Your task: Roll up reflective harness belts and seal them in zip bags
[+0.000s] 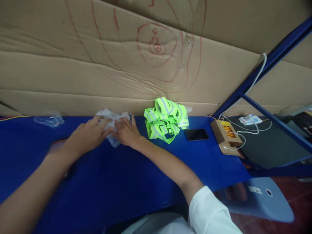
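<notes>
Both hands are on a crumpled clear plastic bag (pixel 113 140) at the back of the blue table. My left hand (pixel 89 135) reaches in from the left, its fingers bent over the bag's near-left side and closed on the plastic. From the other side, my right hand (pixel 128 130) pinches the bag with curled fingers, close beside the left fingertips. Parts of the bag are hidden under the fingers. To the right of my right hand lies a pile of neon-green reflective straps (pixel 165 118) with grey stripes and black buckles.
Another clear plastic bag (pixel 50 119) lies at the back left. A black phone (pixel 197 135), a cardboard box (pixel 226 136) with orange contents and a white power strip (pixel 250 119) with cables are to the right. A cardboard wall (pixel 109 78) stands behind; a blue-grey chair (pixel 263 198) is at lower right.
</notes>
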A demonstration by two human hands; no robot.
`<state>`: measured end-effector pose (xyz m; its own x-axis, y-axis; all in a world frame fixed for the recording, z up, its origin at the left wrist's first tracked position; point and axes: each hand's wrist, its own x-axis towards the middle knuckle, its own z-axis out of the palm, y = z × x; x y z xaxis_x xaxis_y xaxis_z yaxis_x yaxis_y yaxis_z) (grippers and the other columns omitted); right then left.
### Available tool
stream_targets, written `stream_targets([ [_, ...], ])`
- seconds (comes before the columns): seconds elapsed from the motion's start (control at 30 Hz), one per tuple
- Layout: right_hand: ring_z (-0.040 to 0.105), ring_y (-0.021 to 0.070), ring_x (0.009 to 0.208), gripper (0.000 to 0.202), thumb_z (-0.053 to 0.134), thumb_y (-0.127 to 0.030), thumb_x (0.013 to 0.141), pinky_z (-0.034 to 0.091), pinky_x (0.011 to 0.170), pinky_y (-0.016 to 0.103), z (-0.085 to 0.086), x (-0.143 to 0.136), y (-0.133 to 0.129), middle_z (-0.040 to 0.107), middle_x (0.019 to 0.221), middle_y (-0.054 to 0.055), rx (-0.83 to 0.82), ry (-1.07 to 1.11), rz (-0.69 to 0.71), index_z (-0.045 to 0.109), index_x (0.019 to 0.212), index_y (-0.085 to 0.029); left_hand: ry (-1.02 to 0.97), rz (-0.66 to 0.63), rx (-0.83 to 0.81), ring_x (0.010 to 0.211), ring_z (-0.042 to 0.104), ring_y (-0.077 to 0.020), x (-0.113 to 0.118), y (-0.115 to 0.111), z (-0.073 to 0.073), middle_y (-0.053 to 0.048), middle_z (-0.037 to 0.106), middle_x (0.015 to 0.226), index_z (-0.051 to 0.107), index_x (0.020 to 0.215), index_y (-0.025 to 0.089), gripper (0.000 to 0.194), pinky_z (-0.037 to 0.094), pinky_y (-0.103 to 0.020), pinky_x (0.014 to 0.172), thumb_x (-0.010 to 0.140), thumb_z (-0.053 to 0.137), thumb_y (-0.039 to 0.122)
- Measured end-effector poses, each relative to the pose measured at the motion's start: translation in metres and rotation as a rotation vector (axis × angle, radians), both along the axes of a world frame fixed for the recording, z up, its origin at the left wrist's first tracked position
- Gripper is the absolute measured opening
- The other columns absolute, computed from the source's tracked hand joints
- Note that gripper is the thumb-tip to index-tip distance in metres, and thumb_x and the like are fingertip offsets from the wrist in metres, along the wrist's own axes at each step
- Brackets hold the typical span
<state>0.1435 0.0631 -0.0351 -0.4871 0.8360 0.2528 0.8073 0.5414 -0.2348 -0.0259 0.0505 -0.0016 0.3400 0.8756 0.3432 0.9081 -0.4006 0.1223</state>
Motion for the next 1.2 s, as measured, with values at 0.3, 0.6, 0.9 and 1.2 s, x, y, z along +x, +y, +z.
stream_targets([
  [0.3,0.056,0.0298,0.133,0.037,0.042,-0.037,0.105,0.038,0.116,0.054,0.04,0.227,-0.081,0.066,0.135,0.013,0.268,0.377,-0.403,0.061,0.134,-0.022,-0.004,0.142,0.187,0.122,0.06,-0.0392,0.013,-0.018,0.015,-0.02,0.062,0.135,0.056,0.139,0.02,0.052,0.042,-0.059,0.106,0.1,0.044,0.052],
  [0.6,0.073,0.0274,0.091,0.071,0.084,-0.058,0.07,0.06,0.081,0.042,-0.006,0.319,-0.014,0.076,0.111,0.02,-0.079,0.731,-0.68,0.067,0.118,-0.008,-0.067,0.196,0.173,0.135,0.052,-0.0407,0.03,-0.036,0.02,-0.026,0.05,0.151,0.049,0.145,0.018,0.051,0.041,-0.06,0.106,0.102,0.043,0.043],
  [0.9,0.061,0.0293,0.109,0.066,0.078,-0.05,0.071,0.049,0.103,0.049,0.007,0.333,-0.024,0.065,0.12,0.018,0.299,0.794,-0.924,0.061,0.119,-0.01,-0.133,-0.016,0.283,0.124,0.063,-0.0367,0.034,-0.077,-0.012,-0.017,0.063,0.14,0.061,0.135,0.023,0.039,0.037,-0.055,0.112,0.096,0.059,0.029],
  [1.2,0.06,0.0291,0.115,0.063,0.079,-0.051,0.079,0.052,0.101,0.046,0.042,0.274,-0.109,0.058,0.122,0.012,0.447,0.736,-0.535,0.053,0.129,-0.021,-0.615,-0.411,-0.09,0.102,0.071,-0.0197,0.077,-0.098,-0.003,-0.006,0.069,0.122,0.064,0.13,0.031,0.034,0.056,-0.034,0.093,0.097,0.063,0.028],
])
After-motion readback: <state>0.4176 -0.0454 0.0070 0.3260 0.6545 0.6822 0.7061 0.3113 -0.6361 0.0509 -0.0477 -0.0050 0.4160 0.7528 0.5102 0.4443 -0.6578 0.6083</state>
